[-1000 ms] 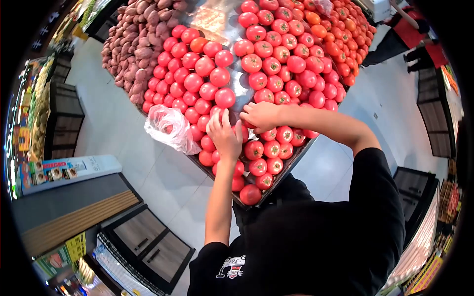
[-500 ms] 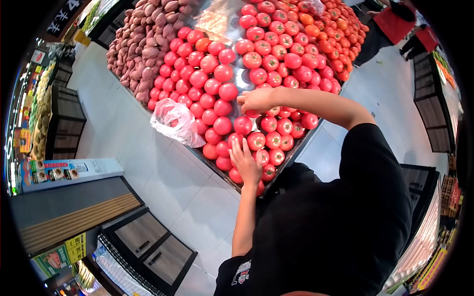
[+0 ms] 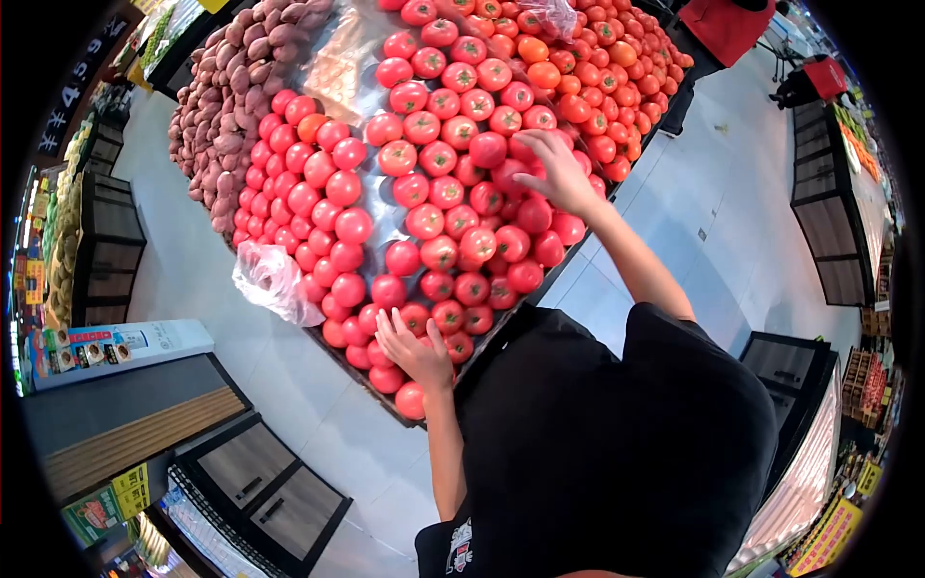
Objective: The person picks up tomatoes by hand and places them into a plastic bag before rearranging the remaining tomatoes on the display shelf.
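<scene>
Red tomatoes lie heaped on a display stand, in a left pile (image 3: pixel 323 197) and a right pile (image 3: pixel 460 135). At the front corner my left hand (image 3: pixel 416 354) rests on the tomatoes, palm down with its fingers spread. My right hand (image 3: pixel 557 173) reaches over the right side of the heap, thumb and fingers apart, right at a tomato (image 3: pixel 509 176). Part of that tomato's neighbours is hidden behind the hand. Between the two piles runs a strip of bare, shiny liner (image 3: pixel 382 214).
A clear plastic bag (image 3: pixel 275 281) hangs at the stand's left edge. Sweet potatoes (image 3: pixel 231 91) fill the far left, and orange-red tomatoes (image 3: pixel 602 72) the far right. A person in red and black (image 3: pixel 819 79) is at the upper right. Dark cabinets (image 3: pixel 275 491) stand at lower left.
My right hand has moved from the gap between the piles to the right side of the heap, and its fingers have spread. My left hand remains on the front tomatoes. The view has shifted.
</scene>
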Demonstrator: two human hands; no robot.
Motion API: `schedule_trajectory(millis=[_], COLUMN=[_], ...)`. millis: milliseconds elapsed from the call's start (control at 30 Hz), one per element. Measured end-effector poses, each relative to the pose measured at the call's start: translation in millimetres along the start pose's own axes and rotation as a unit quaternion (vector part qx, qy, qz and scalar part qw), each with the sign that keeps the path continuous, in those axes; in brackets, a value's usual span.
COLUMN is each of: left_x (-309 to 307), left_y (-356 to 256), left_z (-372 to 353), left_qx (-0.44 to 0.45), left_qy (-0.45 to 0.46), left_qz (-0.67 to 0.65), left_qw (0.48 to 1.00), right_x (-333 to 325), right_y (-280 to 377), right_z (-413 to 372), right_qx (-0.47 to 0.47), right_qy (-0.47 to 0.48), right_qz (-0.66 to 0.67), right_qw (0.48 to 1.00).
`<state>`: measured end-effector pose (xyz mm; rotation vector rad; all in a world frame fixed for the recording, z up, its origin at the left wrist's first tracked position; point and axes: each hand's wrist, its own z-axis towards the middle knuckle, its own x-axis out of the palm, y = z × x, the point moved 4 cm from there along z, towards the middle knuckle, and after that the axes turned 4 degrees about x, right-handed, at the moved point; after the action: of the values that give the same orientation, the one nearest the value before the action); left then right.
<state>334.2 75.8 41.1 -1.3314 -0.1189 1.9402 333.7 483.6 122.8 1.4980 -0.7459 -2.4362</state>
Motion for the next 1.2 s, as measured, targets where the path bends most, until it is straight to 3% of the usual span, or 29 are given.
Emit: schedule_trajectory(millis=[167,333,433,533,600,633,667,800,867,1000,1067,1200], left_x=[39,72,75,65,60,61,62,69,65,49,42,47], left_y=[-87,-133,-134,-127,-124,-125,-126,-133,-122,-90,-71,-33], left_z=[31,46,53,52,47,44,41,47,54,79,92,108], left_qx=[0.065,0.116,0.108,0.083,0.058,0.045,0.034,0.031,-0.002,-0.105,-0.137,-0.182], left_qy=[0.032,0.054,0.055,0.039,0.036,0.038,0.040,0.019,-0.019,-0.119,-0.150,-0.167], left_qz=[-0.040,-0.067,-0.059,-0.049,-0.048,-0.060,-0.072,-0.104,-0.095,-0.093,-0.077,-0.049], left_qw=[0.997,0.989,0.991,0.995,0.997,0.996,0.996,0.994,0.995,0.983,0.976,0.968], right_x=[-14,-1,-7,-22,-23,-26,-25,8,44,118,143,172], right_y=[-68,-79,-79,-75,-82,-71,-55,25,73,140,156,156], right_z=[45,69,86,100,112,116,123,137,128,114,110,106], right_qx=[-0.088,-0.185,-0.137,-0.028,-0.033,0.062,0.066,-0.100,-0.192,-0.267,-0.368,-0.371], right_qy=[0.251,0.290,0.350,0.331,0.245,0.238,0.225,0.254,0.244,0.330,0.265,0.287], right_qz=[-0.039,-0.065,0.003,0.159,0.266,0.366,0.391,0.288,0.312,0.260,0.185,0.153], right_qw=[0.963,0.937,0.927,0.930,0.932,0.897,0.890,0.918,0.898,0.867,0.872,0.870])
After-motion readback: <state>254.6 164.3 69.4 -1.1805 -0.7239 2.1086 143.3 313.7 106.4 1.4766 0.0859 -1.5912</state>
